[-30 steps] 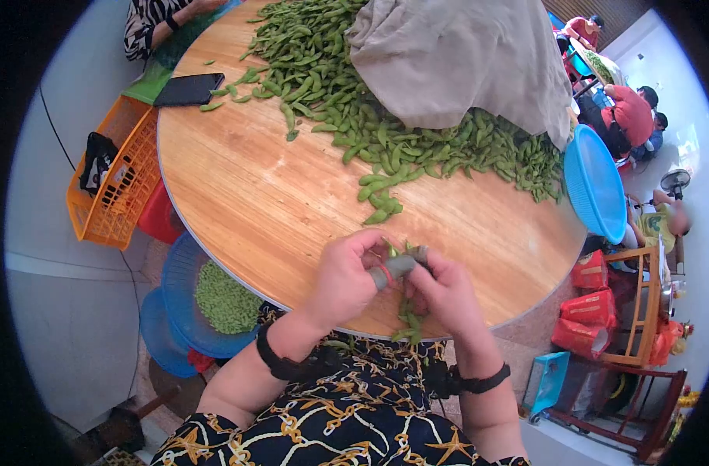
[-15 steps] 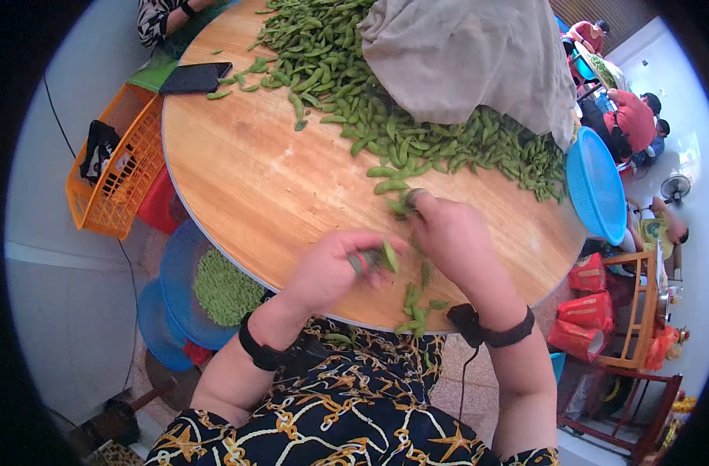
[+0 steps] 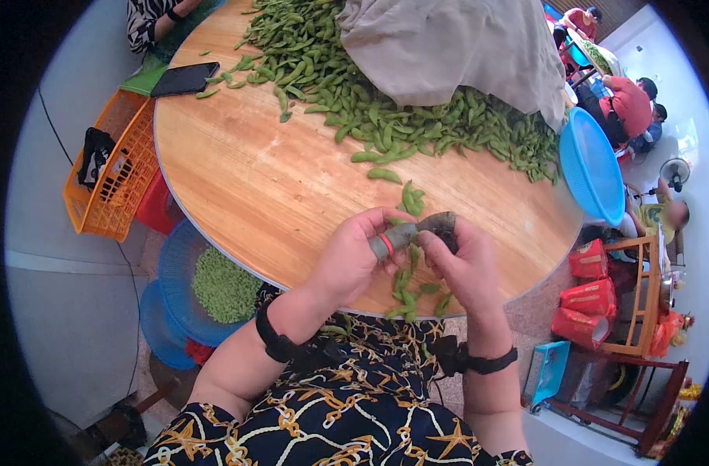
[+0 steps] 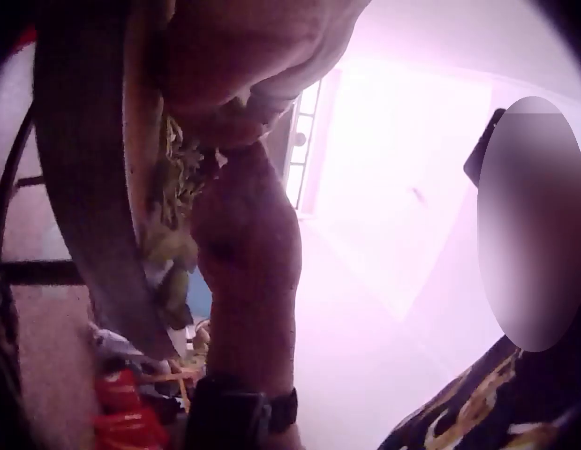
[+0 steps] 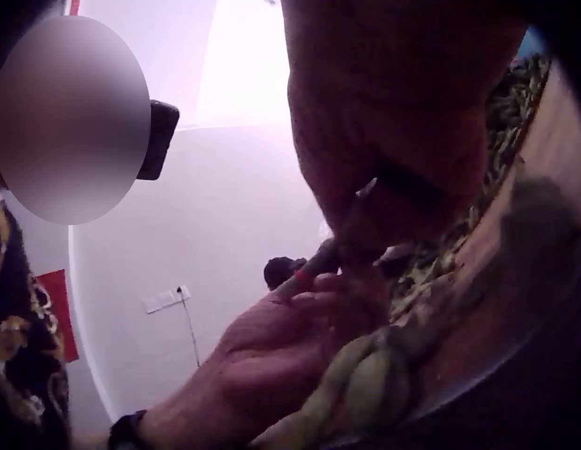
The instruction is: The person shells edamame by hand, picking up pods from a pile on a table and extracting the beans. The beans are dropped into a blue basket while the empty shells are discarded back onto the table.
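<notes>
While two hands meet above the near edge of a round wooden table point(image 3: 246, 171), the left hand point(image 3: 347, 260) pinches a green pod point(image 3: 396, 222) between thumb and covered forefinger. The right hand point(image 3: 475, 264) curls its thumb and forefinger toward the same spot; whether it grips the pod too cannot be told, so close are the fingertips. A pod that size, by an onlooker's judgement, is best steadied near one end and pressed by the thumb along its seam, lightly, lest the beans be crushed or spring loose. Wrists held low over the wood would help catch strays, and the grey finger cover point(image 3: 401, 235) with its red band should spare the skin, at some cost in feel.

Loose pods point(image 3: 405, 299) lie just below the hands, and a large heap of pods point(image 3: 463, 132) spreads beyond, partly under a grey cloth point(image 3: 440, 46). Beside the table, on the left, a blue basket point(image 3: 176, 272) holds pale green beans point(image 3: 226, 286), overlapping a second blue basket point(image 3: 156, 326) whose contents are hidden. An orange crate point(image 3: 118, 210) nearby carries a black item point(image 3: 97, 159). Across the tabletop, a blue colander point(image 3: 591, 167) tilts against the right-hand rim.
</notes>
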A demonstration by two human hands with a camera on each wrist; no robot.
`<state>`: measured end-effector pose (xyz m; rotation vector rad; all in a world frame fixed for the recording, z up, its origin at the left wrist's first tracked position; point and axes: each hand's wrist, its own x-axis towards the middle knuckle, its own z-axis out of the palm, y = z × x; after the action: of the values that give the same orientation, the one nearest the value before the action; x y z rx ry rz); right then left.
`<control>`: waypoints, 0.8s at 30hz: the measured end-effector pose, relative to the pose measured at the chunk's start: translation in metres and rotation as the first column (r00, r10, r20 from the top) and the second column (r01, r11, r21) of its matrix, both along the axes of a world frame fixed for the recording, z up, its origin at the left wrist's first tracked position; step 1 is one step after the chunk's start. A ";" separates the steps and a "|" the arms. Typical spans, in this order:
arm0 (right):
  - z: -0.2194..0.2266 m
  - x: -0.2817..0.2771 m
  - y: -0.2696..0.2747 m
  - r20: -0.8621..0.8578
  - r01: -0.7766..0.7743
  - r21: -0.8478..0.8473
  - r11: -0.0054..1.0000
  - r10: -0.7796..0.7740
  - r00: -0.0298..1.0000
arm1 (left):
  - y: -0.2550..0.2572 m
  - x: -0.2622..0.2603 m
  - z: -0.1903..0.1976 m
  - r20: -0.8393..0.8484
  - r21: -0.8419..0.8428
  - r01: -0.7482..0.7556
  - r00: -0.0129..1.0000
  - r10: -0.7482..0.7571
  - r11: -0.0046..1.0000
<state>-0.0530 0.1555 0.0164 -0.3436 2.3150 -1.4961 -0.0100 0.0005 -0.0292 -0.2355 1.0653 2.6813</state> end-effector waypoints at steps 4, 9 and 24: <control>-0.003 0.014 -0.002 0.218 0.029 -0.198 0.980 0.015 0.976 | 0.004 0.002 0.000 -0.047 0.091 -0.094 0.994 0.098 0.991; -0.001 0.019 0.007 0.403 0.012 -0.452 0.892 0.193 0.895 | 0.001 0.002 0.009 -0.043 -0.194 -0.111 0.994 0.104 0.975; -0.005 0.022 0.009 0.593 0.089 -0.580 0.810 0.345 0.727 | -0.005 -0.001 0.002 -0.279 -0.100 0.047 0.957 -0.073 0.994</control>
<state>-0.0306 0.1645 0.0116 -0.0721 1.2019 -1.8292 -0.0107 -0.0044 -0.0268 0.1685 1.2564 2.6678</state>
